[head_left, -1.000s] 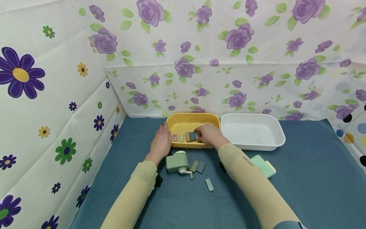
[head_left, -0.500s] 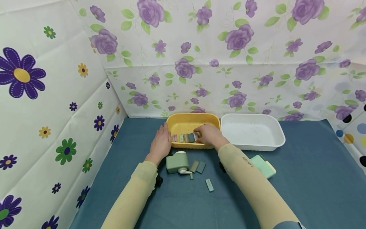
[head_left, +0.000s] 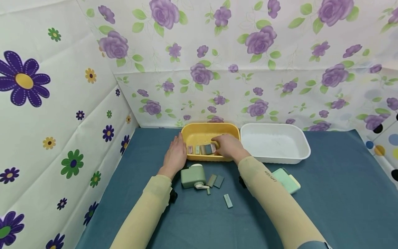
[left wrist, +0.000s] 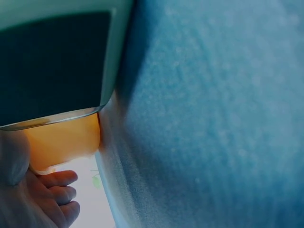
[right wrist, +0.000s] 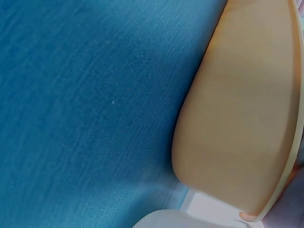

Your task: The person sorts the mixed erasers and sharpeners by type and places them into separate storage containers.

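Observation:
In the head view my left hand (head_left: 175, 154) rests against the left rim of a yellow tray (head_left: 205, 128), fingers straight. Inside the tray, my right hand (head_left: 229, 145) pinches a small pinkish block (head_left: 213, 148) at the right end of a short row. Against that block stand a blue-grey block (head_left: 208, 149) and a tan block (head_left: 203, 149). Farther left, apart from the row, are a pale green block (head_left: 197, 149) and a pink block (head_left: 190, 149). The left wrist view shows curled-looking fingers (left wrist: 61, 192) beside the tray; the right wrist view mostly shows its outer wall (right wrist: 237, 109).
A green box with a crank (head_left: 192, 177) stands before the tray. Beside it lie a brown tile (head_left: 211, 181), a blue-grey tile (head_left: 218, 182) and a pale block (head_left: 228, 201). A white tray (head_left: 275, 141) adjoins on the right. A mint-green object (head_left: 286, 181) lies partly behind the right sleeve.
The tan and blue-grey blocks have slid slightly left in the tray, with the pinkish block now close against them. My left hand has stayed at the rim.

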`<state>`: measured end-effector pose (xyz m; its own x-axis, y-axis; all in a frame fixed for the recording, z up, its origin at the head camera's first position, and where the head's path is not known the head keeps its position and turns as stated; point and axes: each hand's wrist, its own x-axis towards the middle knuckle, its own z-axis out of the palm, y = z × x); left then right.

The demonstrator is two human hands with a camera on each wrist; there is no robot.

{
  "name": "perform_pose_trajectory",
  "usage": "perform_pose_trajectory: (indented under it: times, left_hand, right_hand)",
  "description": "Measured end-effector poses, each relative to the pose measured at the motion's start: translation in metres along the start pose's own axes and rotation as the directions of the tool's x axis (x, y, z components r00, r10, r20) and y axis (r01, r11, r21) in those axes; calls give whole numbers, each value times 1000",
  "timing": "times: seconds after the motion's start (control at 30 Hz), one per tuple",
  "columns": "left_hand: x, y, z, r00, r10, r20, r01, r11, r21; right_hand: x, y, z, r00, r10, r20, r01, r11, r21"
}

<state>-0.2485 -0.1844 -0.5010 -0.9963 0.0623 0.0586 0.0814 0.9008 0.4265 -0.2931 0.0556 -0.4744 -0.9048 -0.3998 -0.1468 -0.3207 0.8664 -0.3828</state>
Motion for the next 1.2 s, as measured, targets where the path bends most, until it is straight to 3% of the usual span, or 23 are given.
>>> perform_pose_trajectory:
  times: [0.33,0.5,0.8,1.2]
  left_hand:
    - [-2,3,-1,1000,-11,2,11,1000,4]
    - [-2,2,0,1000,-4,3,4,1000,1]
    - [-2,2,-1,1000,-1,4,1,1000,-2]
    - [-1,1,-1,1000,-7,12,7,1000,8]
  right_hand:
    - [0,4,3,999,-11,-39,11,1000,17]
    - [-3,6,3,997,-42,-68,40,999,-26]
    - [-9,11,4,972,-121,-201,103,990,-98]
    - [-31,12,0,961,-147,-233,135,989,-68]
